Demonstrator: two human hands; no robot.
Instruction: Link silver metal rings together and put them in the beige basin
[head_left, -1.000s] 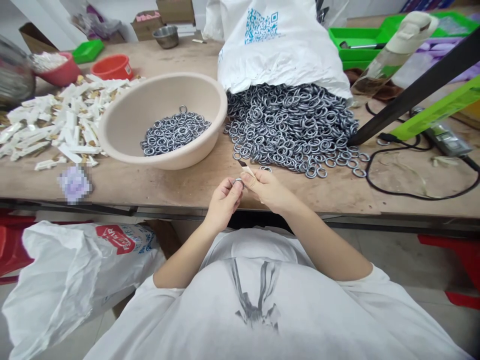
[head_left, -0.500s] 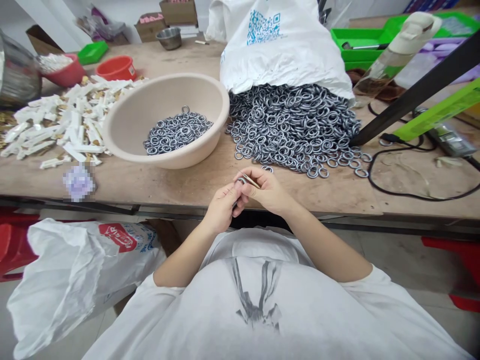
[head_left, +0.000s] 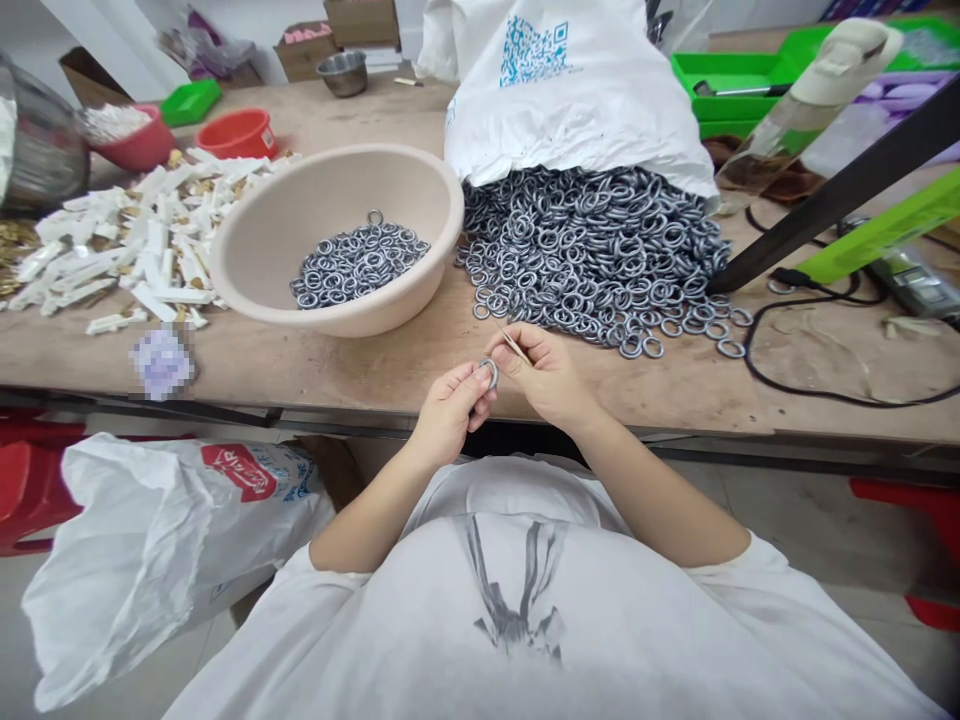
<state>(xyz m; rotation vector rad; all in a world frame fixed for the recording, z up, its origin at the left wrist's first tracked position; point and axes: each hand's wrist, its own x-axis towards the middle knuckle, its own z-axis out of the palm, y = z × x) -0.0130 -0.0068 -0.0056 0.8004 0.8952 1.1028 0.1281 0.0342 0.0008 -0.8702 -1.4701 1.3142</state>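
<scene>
Between the thumb and fingers of my left hand a grey ring is pinched, its loop standing up above the fingertips. My right hand is closed on a thin pointed stick, just to the right of the ring; its exact kind I cannot make out. Both hands hover at the table's front edge. Beyond them lies a large heap of grey rings, spilling out of a white sack. To the left, a beige basin holds many more such rings.
White plastic pieces are piled on the wooden table left of the basin. A dark post, a black cable and a bottle stand or lie at the right. A white bag hangs below the edge at left.
My hands have moved slightly apart. The ring now shows more fully in my left hand, and the stick in my right hand has drawn away from it. The view has shifted a little.
</scene>
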